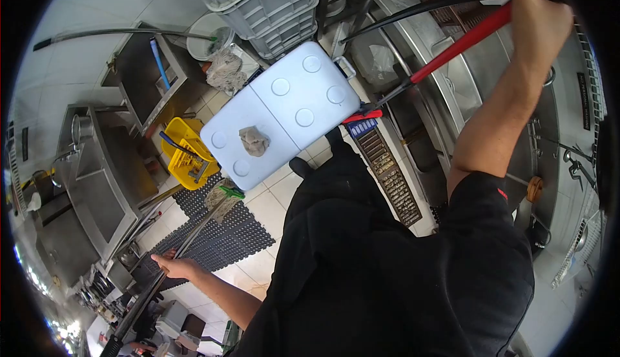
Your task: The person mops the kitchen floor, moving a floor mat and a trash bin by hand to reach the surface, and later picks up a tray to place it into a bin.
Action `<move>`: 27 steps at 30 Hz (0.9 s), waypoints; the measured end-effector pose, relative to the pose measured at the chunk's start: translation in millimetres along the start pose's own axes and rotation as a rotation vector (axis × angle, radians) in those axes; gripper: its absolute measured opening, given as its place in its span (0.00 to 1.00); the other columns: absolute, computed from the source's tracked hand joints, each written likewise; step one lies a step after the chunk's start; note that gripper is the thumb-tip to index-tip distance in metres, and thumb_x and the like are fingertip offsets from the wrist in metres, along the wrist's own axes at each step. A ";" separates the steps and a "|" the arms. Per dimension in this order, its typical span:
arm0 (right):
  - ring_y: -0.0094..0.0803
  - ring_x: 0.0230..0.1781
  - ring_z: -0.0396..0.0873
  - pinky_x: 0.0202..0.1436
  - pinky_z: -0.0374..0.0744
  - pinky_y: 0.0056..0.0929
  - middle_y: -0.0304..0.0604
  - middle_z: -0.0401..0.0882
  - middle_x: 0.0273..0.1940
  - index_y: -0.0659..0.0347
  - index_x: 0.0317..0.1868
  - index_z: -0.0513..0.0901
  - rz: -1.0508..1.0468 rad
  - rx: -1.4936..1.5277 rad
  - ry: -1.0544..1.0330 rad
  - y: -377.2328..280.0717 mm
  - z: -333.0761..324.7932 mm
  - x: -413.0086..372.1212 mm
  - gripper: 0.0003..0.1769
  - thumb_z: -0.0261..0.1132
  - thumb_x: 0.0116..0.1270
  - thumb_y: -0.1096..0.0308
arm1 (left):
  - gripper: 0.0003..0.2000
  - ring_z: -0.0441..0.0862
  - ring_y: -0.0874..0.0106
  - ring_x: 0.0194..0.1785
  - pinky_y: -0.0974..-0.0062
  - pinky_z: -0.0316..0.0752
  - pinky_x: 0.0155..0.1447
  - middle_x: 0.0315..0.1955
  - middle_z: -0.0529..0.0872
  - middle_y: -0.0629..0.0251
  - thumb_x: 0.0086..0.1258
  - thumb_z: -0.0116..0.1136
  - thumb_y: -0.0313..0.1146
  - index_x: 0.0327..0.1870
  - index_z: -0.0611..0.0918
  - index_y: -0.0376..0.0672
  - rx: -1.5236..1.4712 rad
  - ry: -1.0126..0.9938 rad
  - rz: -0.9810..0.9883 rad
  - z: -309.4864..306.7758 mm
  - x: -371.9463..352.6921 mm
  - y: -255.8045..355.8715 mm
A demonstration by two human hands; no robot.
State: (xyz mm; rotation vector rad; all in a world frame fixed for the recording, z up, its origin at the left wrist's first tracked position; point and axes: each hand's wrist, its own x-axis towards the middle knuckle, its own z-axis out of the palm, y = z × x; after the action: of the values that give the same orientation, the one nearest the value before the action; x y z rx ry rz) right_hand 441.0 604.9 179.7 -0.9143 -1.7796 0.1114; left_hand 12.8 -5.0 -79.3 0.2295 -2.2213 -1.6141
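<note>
My left hand [175, 265], low at the left, is closed around the metal handle of a mop [194, 234]. The mop's green clamp [230, 192] and pale strings rest by the floor next to the cooler. High at the right, my right hand [541, 24] grips the red handle of a brush [462, 44]. Its red and blue head [363, 118] is down beside the cooler's right end. A curved black pole [445, 3] also runs up to my right hand; its grip is partly cut off by the view's edge.
A white cooler [265, 108] with a crumpled grey cloth [254, 141] on its lid stands ahead. Around it are a yellow mop bucket [184, 157], stacked grey crates [271, 8], a black rubber mat [223, 244] and a floor drain grate [387, 176]. Steel sinks [97, 208] line the left.
</note>
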 end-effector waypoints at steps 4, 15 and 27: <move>0.39 0.40 0.80 0.42 0.87 0.32 0.58 0.69 0.42 0.77 0.54 0.62 0.010 -0.104 0.118 -48.5 -29.5 14.4 0.20 0.61 0.68 0.77 | 0.26 0.71 0.71 0.28 0.70 0.69 0.42 0.20 0.74 0.66 0.78 0.61 0.51 0.22 0.73 0.42 -0.035 -0.004 -0.010 -12.1 7.3 -3.4; 0.37 0.37 0.81 0.36 0.85 0.33 0.54 0.71 0.38 0.73 0.51 0.65 -0.076 0.008 0.120 -123.0 -96.6 33.0 0.19 0.63 0.68 0.73 | 0.23 0.71 0.74 0.29 0.72 0.67 0.40 0.21 0.75 0.67 0.77 0.63 0.51 0.29 0.79 0.39 -0.091 -0.002 -0.068 -30.8 20.1 -29.2; 0.34 0.33 0.80 0.34 0.84 0.32 0.50 0.72 0.35 0.69 0.51 0.67 -0.123 0.037 0.113 -147.1 -113.1 52.8 0.18 0.65 0.70 0.71 | 0.24 0.70 0.74 0.28 0.72 0.69 0.39 0.20 0.74 0.68 0.78 0.63 0.48 0.24 0.74 0.43 -0.157 0.079 -0.078 -69.8 15.6 -38.1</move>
State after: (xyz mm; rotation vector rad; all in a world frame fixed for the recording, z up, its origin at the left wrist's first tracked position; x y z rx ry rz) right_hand 452.5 496.1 338.6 -0.7674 -1.7181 0.0134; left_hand 22.9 -84.2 -93.4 0.3339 -2.0386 -1.7796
